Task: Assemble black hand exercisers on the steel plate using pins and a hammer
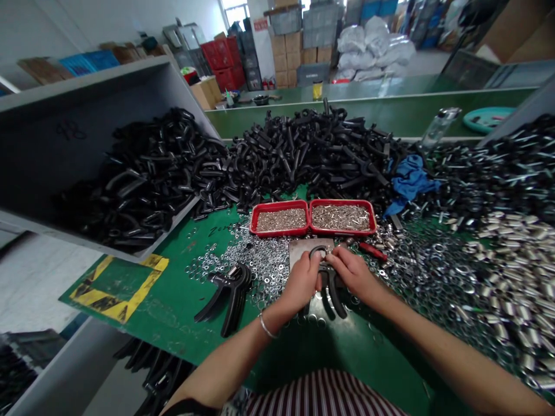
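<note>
Both my hands work together on a black plastic spring hand grip [328,289] that rests on a scuffed steel plate [301,248]. My left hand [303,281] grasps the grip's upper part from the left. My right hand [352,273] pinches it from the right, and my fingers hide much of its head. Its two black handles point toward me. Just left of my hands, two similar assembled grips [232,297] lie on the green work mat [173,323] beside a scatter of steel washers [255,260].
Two red trays [280,220] of small screws or pins sit just beyond the plate. Heaps of black handles [303,156] fill the far side, with more in a grey bin [143,185]. Metal sleeves [511,277] cover the right, near a red-handled tool [373,251] and blue cloth [410,182].
</note>
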Demonstrator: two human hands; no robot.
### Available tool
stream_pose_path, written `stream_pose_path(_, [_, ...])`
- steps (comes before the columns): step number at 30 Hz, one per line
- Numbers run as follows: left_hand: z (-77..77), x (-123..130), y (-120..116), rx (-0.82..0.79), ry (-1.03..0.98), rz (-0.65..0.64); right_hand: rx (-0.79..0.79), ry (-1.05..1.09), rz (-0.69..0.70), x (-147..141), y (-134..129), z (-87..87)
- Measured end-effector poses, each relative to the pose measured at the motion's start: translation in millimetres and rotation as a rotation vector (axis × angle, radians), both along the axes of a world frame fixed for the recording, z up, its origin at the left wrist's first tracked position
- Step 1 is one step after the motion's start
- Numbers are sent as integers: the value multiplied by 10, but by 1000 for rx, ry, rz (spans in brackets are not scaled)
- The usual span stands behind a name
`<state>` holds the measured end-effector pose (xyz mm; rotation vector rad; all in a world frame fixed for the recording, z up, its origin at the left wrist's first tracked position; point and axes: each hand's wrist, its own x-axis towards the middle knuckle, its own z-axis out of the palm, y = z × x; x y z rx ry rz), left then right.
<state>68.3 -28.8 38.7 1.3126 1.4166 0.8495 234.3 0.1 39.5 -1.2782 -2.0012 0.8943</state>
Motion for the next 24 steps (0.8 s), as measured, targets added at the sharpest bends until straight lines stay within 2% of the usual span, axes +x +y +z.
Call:
stream_pose_path(3, [47,-10,10,73,93,44,-48,56,-66,-34,-28,64])
stream_pose_path(7, [115,-78,24,141,342,31,-76,55,53,-17,65,158])
stream_pose_path(10, [159,-163,11,162,488,-95,-177,86,166,28,114,202])
stream_pose_path(13, [199,-238,-39,196,603,-275,-379,102,260,52,51,251])
stream_pose_path(15, [225,-263,-77,224,667,-351,-409,106,309,44,-27,281])
stream_pose_path(18, [232,-267,-50,264,674,-392,-340,77,316,4,-79,268])
stream_pose_path(21, [167,-270,144,298,583,-378,-301,-42,245,-20,98,174])
stream_pose_path(22, [135,-278,235,312,562,-371,-229,-99,220,-8,220,140])
stream_pose_path(24, [83,-304,419,325,585,-371,13,-235,172,64,530,92])
